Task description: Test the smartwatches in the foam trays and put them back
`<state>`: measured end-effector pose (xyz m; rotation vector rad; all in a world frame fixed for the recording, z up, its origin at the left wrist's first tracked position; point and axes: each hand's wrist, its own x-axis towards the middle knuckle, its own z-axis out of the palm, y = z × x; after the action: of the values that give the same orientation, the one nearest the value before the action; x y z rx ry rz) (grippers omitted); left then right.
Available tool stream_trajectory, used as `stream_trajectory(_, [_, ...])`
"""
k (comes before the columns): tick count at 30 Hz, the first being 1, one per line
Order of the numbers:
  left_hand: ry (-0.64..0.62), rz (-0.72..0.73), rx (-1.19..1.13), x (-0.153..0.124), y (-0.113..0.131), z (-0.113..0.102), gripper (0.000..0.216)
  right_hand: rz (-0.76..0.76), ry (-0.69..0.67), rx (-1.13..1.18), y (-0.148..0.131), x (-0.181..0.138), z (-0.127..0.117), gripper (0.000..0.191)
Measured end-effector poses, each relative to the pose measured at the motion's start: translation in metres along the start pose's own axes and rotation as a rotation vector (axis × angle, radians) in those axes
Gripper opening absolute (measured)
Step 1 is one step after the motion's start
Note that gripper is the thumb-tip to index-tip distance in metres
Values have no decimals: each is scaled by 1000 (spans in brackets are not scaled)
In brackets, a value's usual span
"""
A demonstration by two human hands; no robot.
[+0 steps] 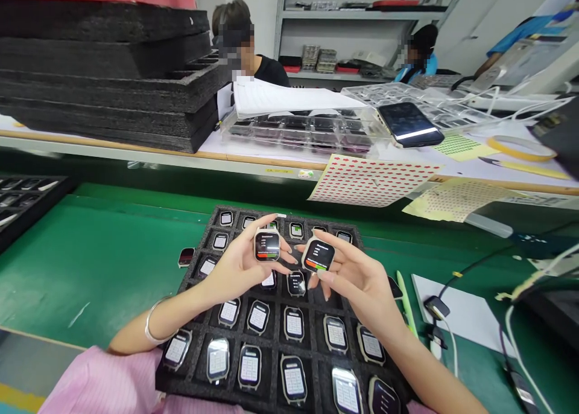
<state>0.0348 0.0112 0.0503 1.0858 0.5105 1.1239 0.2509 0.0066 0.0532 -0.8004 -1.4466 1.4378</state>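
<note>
Two watches are in hand, one each. The left hand (235,272) pinches the left watch (266,245) between narrow fingers; the right hand (362,281) grips the right watch (319,256) likewise. Both face up, just beside each other, above the tray (236,219) of watches. One loose watch (186,256) lies on the bench (90,269).

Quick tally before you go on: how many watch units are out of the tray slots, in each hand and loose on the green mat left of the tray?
Left-hand watch unit, in the left hand fingers: 1
Right-hand watch unit, in the right hand fingers: 1
Loose watch unit on the green mat, left of the foam tray: 1
Total: 3
</note>
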Motion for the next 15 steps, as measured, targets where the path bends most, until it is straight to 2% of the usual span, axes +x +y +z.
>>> stream_trajectory(4, [22,4,23,-1,-2,2,69,-3,60,-25,1,0,3,43])
stream_trajectory(15, [72,-36,138,-1,-2,3,57,7,10,40,2,-2,1,45])
